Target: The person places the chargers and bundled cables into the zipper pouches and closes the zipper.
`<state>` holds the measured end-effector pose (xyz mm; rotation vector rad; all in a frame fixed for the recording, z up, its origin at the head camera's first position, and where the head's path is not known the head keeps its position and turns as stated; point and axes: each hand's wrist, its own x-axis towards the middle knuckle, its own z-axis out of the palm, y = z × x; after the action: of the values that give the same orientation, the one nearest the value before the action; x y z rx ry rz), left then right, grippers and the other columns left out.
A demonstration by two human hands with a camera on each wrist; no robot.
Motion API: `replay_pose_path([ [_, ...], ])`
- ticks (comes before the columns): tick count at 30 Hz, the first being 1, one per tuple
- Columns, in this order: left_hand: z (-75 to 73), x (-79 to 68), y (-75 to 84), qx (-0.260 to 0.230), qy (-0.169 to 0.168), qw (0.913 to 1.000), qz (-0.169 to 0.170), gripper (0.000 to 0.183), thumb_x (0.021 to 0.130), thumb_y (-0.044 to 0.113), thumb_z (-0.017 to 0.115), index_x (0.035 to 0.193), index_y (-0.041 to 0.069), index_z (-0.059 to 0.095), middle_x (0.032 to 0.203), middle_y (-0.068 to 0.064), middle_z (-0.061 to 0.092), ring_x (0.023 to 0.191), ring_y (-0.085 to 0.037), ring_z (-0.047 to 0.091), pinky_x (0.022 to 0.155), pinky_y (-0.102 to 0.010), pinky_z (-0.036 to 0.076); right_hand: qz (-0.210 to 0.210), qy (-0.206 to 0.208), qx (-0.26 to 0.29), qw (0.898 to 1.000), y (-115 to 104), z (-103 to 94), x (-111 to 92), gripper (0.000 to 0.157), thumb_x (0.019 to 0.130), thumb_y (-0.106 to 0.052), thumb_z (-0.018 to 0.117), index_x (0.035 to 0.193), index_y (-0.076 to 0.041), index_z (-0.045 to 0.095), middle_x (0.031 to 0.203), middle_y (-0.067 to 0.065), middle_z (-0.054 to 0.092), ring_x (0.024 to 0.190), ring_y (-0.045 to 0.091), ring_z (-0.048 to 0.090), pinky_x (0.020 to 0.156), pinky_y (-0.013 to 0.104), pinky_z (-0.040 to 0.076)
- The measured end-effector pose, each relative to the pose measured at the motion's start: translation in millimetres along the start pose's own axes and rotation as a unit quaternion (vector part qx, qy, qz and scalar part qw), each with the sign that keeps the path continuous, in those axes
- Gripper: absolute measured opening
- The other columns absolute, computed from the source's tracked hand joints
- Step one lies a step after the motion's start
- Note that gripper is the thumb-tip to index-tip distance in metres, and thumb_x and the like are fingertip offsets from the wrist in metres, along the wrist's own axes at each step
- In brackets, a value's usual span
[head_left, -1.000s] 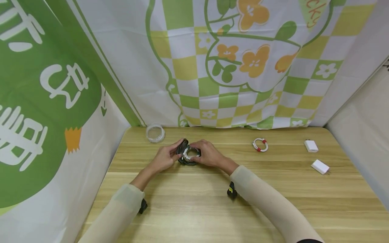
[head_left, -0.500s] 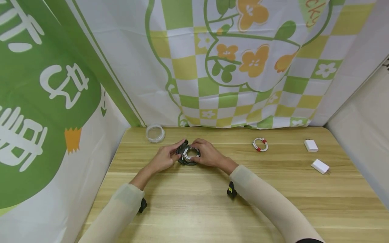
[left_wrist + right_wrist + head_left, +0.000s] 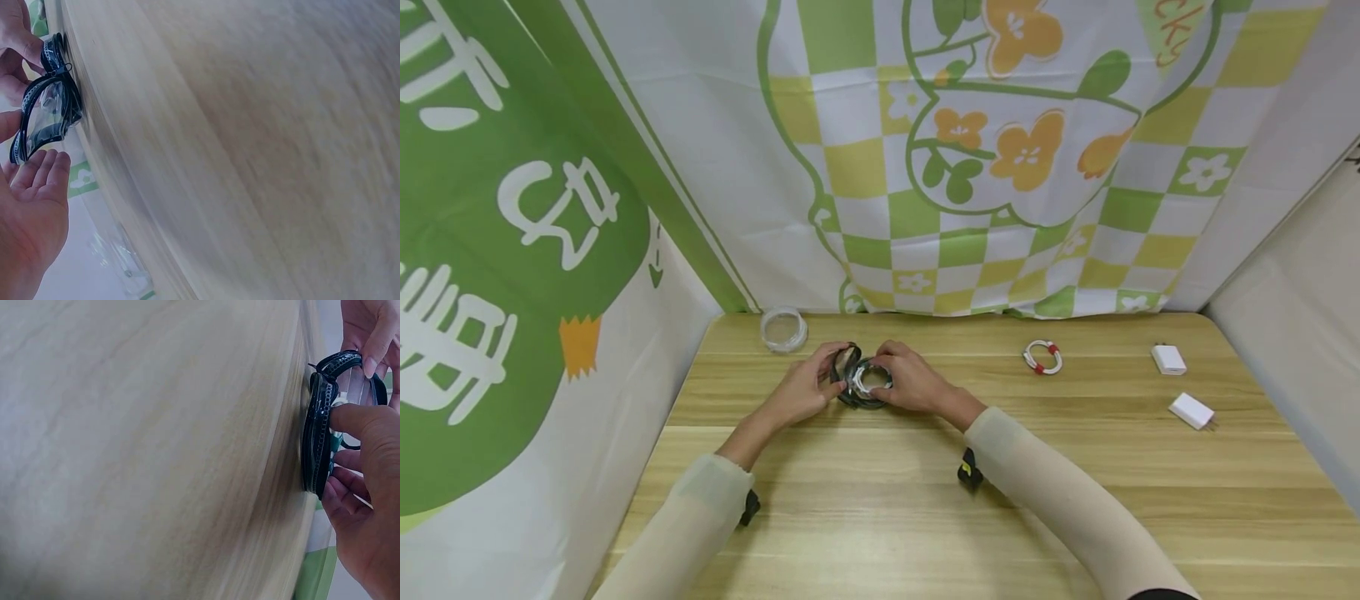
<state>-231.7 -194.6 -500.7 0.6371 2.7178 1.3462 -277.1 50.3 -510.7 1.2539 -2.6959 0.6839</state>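
Observation:
A small round zip case [image 3: 847, 358] with black zip edges and clear sides stands unzipped near the back of the table. A white coiled cable [image 3: 859, 382] sits in its lower half. My left hand [image 3: 801, 390] pinches the raised flap between thumb and fingers, tilting it to the left. My right hand [image 3: 917, 379] holds the coil and the case's right side, fingers on the far side and thumb on the near side. In the left wrist view the zip pull shows on the case [image 3: 65, 103]. The right wrist view shows the thumb reaching over the zip edge of the case [image 3: 320, 431].
A clear round case [image 3: 784, 330] lies at the back left. To the right are a white cable coil [image 3: 1042, 357] with red ties and two white charger plugs, one farther back [image 3: 1168, 360] and one nearer [image 3: 1191, 412]. Printed cloth [image 3: 925, 250] hangs behind the table.
My left hand has shifted slightly, drawing the flap a little farther left so the case gapes wider. The right hand stays nearly still at the coil.

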Motion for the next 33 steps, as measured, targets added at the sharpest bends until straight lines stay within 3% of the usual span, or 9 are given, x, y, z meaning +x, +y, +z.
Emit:
replay_pose_path([
  [8, -3.4, -2.7, -0.9, -0.008, 0.007, 0.9999, -0.010, 0.067, 0.097, 0.004, 0.075, 0.155, 0.005, 0.041, 0.149, -0.031, 0.056, 0.137, -0.047, 0.056, 0.115, -0.057, 0.046, 0.005, -0.007, -0.004, 1.000, -2.3, -1.7, 1.6, 0.050, 0.088, -0.025, 0.089, 0.125, 0.005, 0.073, 0.121, 0.016, 0.065, 0.112, 0.030, 0.064, 0.100, 0.041, 0.057],
  [17, -2.2, -4.2, -3.4, -0.060, -0.009, 0.9981, -0.013, 0.069, 0.097, 0.002, 0.074, 0.155, 0.003, 0.037, 0.149, -0.034, 0.054, 0.138, -0.049, 0.055, 0.114, -0.058, 0.045, 0.007, -0.014, -0.004, 1.000, -0.5, 1.5, 2.3, 0.050, 0.088, -0.026, 0.087, 0.125, 0.004, 0.073, 0.122, 0.016, 0.066, 0.112, 0.029, 0.064, 0.100, 0.040, 0.056],
  [33, -3.9, -2.4, -7.9, -0.139, -0.024, 0.9898, -0.024, 0.070, 0.094, -0.005, 0.074, 0.152, -0.001, 0.035, 0.146, -0.033, 0.057, 0.136, -0.044, 0.059, 0.110, -0.048, 0.052, 0.029, -0.034, -0.018, 0.999, -5.4, 0.4, 5.0, 0.049, 0.088, -0.026, 0.086, 0.126, 0.003, 0.074, 0.122, 0.016, 0.064, 0.113, 0.029, 0.061, 0.102, 0.040, 0.054],
])
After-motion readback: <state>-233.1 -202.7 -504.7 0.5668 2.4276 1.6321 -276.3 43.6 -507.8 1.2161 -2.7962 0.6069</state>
